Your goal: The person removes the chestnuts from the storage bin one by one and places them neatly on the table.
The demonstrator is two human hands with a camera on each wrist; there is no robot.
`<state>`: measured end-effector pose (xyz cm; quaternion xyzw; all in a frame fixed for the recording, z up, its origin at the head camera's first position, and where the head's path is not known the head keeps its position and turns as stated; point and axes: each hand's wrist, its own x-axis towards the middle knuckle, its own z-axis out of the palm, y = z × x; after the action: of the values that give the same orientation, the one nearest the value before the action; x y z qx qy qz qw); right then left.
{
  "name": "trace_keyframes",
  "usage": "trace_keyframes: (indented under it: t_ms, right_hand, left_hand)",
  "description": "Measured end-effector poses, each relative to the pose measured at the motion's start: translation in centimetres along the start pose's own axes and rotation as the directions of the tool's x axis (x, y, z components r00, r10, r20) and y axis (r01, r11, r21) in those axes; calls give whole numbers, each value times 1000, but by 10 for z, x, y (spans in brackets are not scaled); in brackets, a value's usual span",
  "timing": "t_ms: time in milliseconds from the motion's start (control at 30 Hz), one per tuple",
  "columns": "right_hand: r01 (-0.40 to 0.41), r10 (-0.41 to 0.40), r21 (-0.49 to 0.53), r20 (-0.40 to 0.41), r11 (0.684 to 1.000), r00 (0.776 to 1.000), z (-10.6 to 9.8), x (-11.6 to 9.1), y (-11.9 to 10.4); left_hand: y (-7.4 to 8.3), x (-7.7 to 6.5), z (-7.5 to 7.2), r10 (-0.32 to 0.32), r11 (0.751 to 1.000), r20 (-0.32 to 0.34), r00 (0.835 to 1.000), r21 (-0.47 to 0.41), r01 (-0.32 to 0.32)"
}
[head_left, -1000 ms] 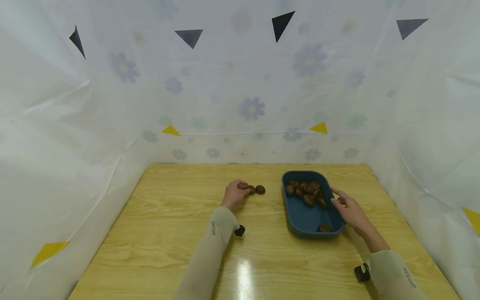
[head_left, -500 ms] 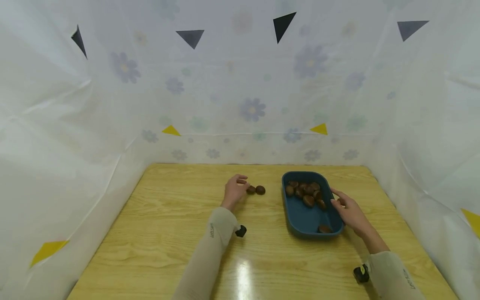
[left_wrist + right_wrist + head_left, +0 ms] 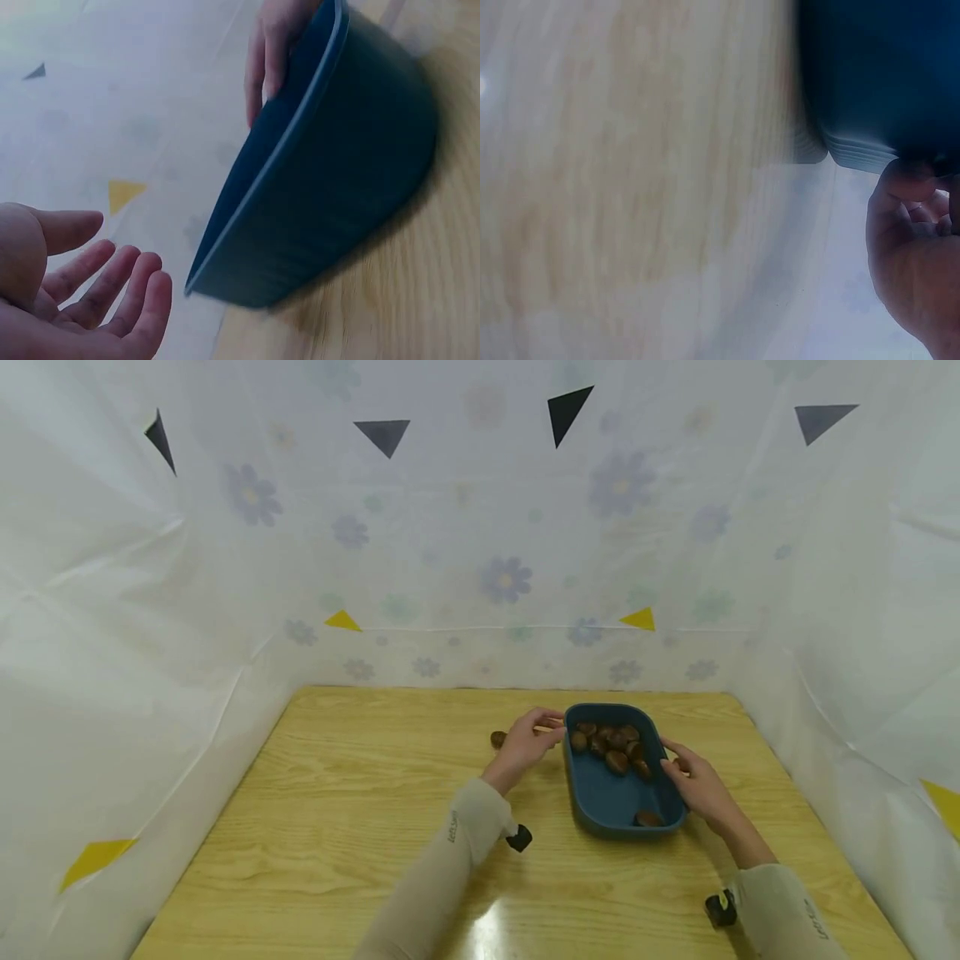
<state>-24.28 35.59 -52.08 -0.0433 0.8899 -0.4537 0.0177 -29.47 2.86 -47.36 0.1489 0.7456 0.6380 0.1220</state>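
A dark blue plastic box (image 3: 611,806) sits on the table, with several shiny brown chestnuts (image 3: 617,762) mostly toward its far end. At its left rim is my left hand (image 3: 525,745). The left wrist view shows that left hand (image 3: 90,292) with loosely bent fingers and nothing in them, apart from the box wall (image 3: 352,150). My right hand (image 3: 701,785) grips the box's right rim, its thumb against the edge in the right wrist view. One chestnut (image 3: 498,740) lies on the table just left of my left hand, which may hide another.
The wooden table (image 3: 360,827) reaches to a white flowered sheet (image 3: 450,568) at the back and both sides. Black and yellow triangles are stuck on the sheet. Small black devices (image 3: 519,837) hang at both sleeves.
My left hand has moved right, from the two chestnuts on the table to the box's left rim. It covers the place of the right one. My right hand keeps its hold.
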Motion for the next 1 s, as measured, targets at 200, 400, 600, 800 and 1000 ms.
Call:
trace_keyframes:
  t_ms: [200,400,600,800,1000]
  right_hand:
    - [3,-3,-11,1,1000,1000,0,0,0]
    - [3,-3,-11,-8,1000,1000,0,1,0]
    - [-14,14,-13,-5,1000,1000,-1,-2,1]
    - [-16,16,-1,5,1000,1000,-3,-2,1]
    - [-13,13,8,-3,1000,1000,-5,-2,1]
  left_hand:
    - [8,1,35,-20,990,174,985,-133,43]
    - [11,-3,72,-77,995,252,965,-46,92]
    - [10,-9,100,-203,979,299,932,33,203]
    - [11,-2,116,-306,947,327,894,198,252]
    - [7,4,130,-333,930,374,865,278,238]
